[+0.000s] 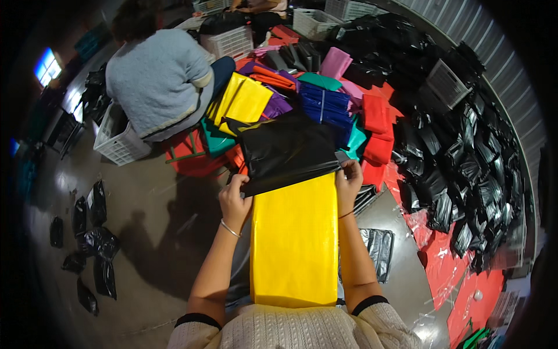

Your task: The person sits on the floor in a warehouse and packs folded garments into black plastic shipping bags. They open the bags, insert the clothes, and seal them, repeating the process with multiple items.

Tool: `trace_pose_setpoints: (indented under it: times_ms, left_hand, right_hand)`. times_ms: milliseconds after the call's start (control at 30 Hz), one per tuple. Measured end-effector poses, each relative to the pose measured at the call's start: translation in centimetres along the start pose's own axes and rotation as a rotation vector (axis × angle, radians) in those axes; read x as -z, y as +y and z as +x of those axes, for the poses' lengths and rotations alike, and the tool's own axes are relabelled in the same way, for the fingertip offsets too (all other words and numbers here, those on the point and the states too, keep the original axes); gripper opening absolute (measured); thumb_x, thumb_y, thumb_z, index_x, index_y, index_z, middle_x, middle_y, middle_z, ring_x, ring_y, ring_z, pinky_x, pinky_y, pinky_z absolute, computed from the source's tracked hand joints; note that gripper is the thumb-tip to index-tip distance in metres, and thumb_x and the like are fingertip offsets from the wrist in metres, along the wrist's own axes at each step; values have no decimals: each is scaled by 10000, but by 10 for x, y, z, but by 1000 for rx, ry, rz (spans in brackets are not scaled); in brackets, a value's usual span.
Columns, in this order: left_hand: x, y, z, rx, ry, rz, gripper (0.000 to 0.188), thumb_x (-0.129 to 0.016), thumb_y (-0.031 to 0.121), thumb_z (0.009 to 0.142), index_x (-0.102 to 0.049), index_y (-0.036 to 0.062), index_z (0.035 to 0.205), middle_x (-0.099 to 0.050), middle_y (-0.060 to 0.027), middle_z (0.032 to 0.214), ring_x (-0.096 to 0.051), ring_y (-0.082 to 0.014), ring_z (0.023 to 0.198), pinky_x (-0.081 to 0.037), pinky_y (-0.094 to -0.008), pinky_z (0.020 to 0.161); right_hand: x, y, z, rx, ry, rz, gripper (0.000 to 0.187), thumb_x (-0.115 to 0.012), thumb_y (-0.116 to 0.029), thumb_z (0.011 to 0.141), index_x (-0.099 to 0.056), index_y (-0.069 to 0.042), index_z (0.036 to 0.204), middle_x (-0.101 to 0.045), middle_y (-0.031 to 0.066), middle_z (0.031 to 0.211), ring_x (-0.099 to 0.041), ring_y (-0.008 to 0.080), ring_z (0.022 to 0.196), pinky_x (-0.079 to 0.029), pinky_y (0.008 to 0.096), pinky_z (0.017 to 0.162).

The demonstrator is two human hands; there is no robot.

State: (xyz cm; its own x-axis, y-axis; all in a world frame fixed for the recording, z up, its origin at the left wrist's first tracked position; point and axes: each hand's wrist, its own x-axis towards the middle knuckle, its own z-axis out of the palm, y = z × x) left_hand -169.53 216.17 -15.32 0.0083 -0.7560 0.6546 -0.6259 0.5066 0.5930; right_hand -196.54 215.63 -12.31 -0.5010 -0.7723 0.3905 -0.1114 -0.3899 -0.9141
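Note:
A black plastic bag (288,148) is stretched between my two hands, its near edge lying across the far end of a long yellow plastic-covered bundle (295,238). My left hand (233,198) is closed on the bag's near left corner, thumb and fingers pinching the film. At the near right corner, my right hand (349,185) pinches the bag's edge. The yellow bundle reaches from my body up to the bag, between my forearms. How much of its far end lies under or inside the bag is hidden.
Folded yellow sheets (243,102), dark blue sheets (324,104) and red bundles (378,131) lie beyond the bag. Filled black bags (465,168) are heaped at right, with several smaller ones (103,244) on the left floor. A seated person (157,81) is near a white crate (119,139).

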Motion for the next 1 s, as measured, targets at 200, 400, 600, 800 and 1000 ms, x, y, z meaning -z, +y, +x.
trace_pose_setpoints:
  times_ms: [200,400,600,800,1000]
  left_hand:
    - [-10,-17,-36,-19,76,-106,313,-675,208,836,-549,-5,1028,-614,-152,912,-621,-292,807,-488,-348,738]
    - [-33,-36,-51,121,-31,-42,325,-528,-16,846,-525,-26,1171,-607,-248,1077,-563,-440,1038,-455,-466,890]
    - [-47,-46,-57,307,118,55,340,-604,119,835,-567,20,1159,-637,-227,877,-633,-390,788,-488,-446,648]
    - [-34,-46,-70,353,103,182,260,-587,62,841,-577,26,1098,-617,-201,734,-613,-383,645,-461,-412,557]
    - [-4,-19,-127,197,-17,-114,306,-562,5,861,-559,-37,1164,-564,-221,651,-565,-362,524,-410,-372,465]
  right_hand:
    - [28,37,-44,472,109,-276,188,-592,73,706,-527,4,868,-554,135,805,-568,294,755,-456,337,721]
    - [39,86,-61,27,-201,-286,179,-631,-120,788,-566,15,887,-566,145,804,-555,299,759,-447,332,695]
    - [15,98,-87,118,-36,-284,194,-654,-120,828,-608,53,901,-542,29,637,-472,71,623,-414,247,561]
    - [24,68,-89,63,-151,-426,178,-614,-111,832,-559,43,763,-473,177,597,-517,256,536,-405,370,520]
    - [68,21,-97,415,-317,-726,148,-634,-49,728,-511,-8,656,-509,169,626,-525,377,593,-403,440,530]
